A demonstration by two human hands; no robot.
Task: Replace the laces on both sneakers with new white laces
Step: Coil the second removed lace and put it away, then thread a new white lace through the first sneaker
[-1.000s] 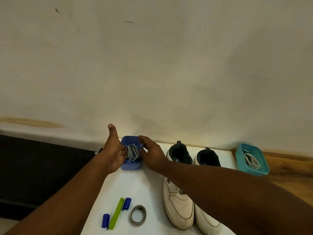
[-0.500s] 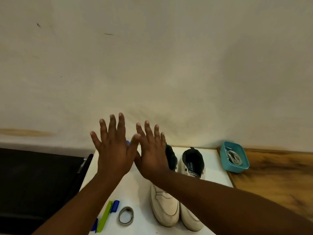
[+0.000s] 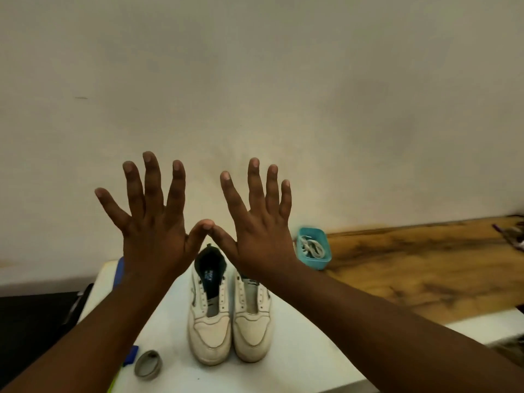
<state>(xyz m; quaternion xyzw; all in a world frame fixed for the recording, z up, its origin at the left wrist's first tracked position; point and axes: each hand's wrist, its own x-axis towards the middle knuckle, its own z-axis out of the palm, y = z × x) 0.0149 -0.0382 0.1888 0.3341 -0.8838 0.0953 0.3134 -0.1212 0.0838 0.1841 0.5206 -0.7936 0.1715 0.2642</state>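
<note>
— Head view first: what are the hands doing?

— Both are raised in front of the wall, backs toward the camera, fingers straight and spread wide. The left hand point(image 3: 153, 236) and the right hand point(image 3: 261, 239) hold nothing; their two thumb tips meet in the middle, just above the shoes.

— And the sneakers?

— Two white sneakers stand side by side on the white table point(image 3: 306, 353), toes toward the camera, touching or nearly touching along their inner edges. The left sneaker point(image 3: 209, 321) shows its dark lining and rows of bare eyelets. The right sneaker point(image 3: 252, 321) also has empty eyelets, though its heel end is hidden behind the right wrist. No lace is threaded in either one.

— Where are the laces?

— A teal tray point(image 3: 323, 260) sits at the far right of the table, just beyond the right hand, against the wooden surface point(image 3: 425, 268). Coiled pale laces point(image 3: 312, 248) lie inside it — whether they are the new ones or the old ones I cannot tell.

— Anything on the left?

— A sliver of a blue container point(image 3: 119, 272) shows past the left wrist; its contents are hidden. Near the front left edge lies a grey ring-shaped roll point(image 3: 148, 365), and just beside it a small blue piece point(image 3: 132, 355) pokes out from under the left forearm. A thin yellow-green strip point(image 3: 112, 388) is barely visible at the bottom edge.

— And beyond the table?

— A dark surface point(image 3: 34, 321) to the left, and the plain wall point(image 3: 283, 95) filling the upper part of the view.
</note>
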